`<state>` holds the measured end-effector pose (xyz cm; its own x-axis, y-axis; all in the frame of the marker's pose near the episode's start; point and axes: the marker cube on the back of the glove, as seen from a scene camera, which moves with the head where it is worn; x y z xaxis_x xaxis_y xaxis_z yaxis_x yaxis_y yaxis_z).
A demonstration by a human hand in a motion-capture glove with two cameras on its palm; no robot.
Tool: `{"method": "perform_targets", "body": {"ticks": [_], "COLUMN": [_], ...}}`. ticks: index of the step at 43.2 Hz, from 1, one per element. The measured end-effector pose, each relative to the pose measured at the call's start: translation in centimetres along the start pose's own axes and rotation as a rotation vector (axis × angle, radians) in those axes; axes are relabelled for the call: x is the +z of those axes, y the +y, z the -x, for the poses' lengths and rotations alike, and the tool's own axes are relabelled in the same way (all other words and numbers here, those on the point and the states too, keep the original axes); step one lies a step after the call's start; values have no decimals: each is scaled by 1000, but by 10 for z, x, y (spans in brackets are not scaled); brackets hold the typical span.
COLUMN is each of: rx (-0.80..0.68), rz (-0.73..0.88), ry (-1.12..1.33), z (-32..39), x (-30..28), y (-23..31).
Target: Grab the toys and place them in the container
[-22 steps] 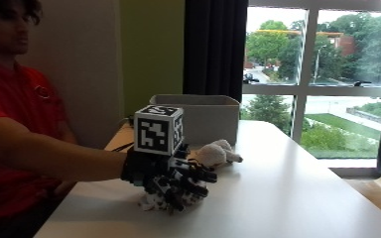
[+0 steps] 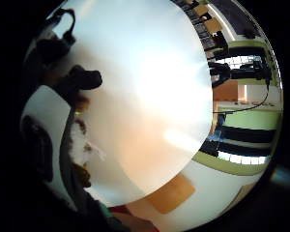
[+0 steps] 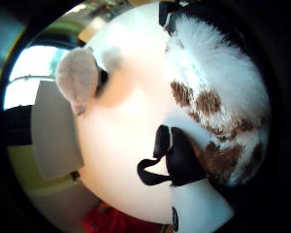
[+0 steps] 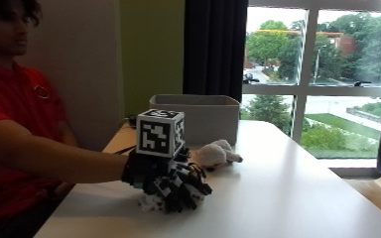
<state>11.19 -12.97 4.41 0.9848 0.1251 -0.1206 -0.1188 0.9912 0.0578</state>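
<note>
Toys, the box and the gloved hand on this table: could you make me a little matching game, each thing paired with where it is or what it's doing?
Things:
1. spotted plush toy
2. pale plush toy
3. grey container
4. gloved right hand

Places or states:
A. stands at the far end of the table
B. lies on the table between the hand and the container
C. curled over a toy on the table
D. under the gloved fingers, white with brown patches

Pairs: 1-D, 2-B, 3-A, 4-C
</note>
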Motion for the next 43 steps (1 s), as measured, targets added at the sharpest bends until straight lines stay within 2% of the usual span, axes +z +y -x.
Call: {"method": "perform_targets", "body": {"ticks": [33, 43], "rx": [39, 45], "rz": [-215, -216], "ry": [54, 62], "z": [0, 0], "x": [-1, -2], "y": [-20, -25]}}
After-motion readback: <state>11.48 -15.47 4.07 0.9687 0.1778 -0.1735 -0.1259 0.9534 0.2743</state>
